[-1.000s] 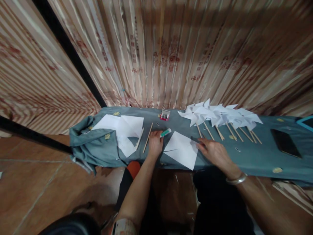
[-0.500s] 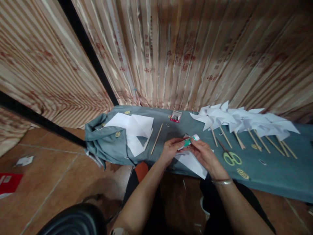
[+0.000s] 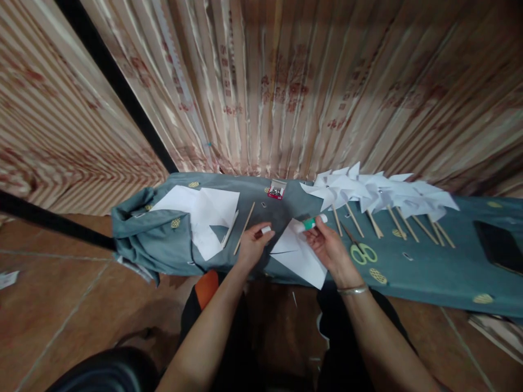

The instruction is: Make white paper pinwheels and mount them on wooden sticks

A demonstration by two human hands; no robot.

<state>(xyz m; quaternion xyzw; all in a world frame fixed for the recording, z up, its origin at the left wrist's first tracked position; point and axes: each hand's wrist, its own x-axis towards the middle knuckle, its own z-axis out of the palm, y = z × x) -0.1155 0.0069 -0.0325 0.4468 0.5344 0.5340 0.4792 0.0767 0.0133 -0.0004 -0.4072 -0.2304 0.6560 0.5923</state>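
My right hand grips a green and white glue stick, held over a sheet of white paper that has a slit cut in it. Between the fingers of my left hand is a small white cap, apart from the glue stick. A thin wooden stick lies just left of that hand. Scissors with light green handles rest to the right of my right hand.
White paper pinwheels on wooden sticks lie overlapping at the right. A small red box of pins stands at the back. More white paper lies left on the grey-green cloth. A dark phone is far right.
My hands have moved apart. The cap has come off the glue stick and is in my left hand, while my right hand keeps the stick. The view has shifted right.
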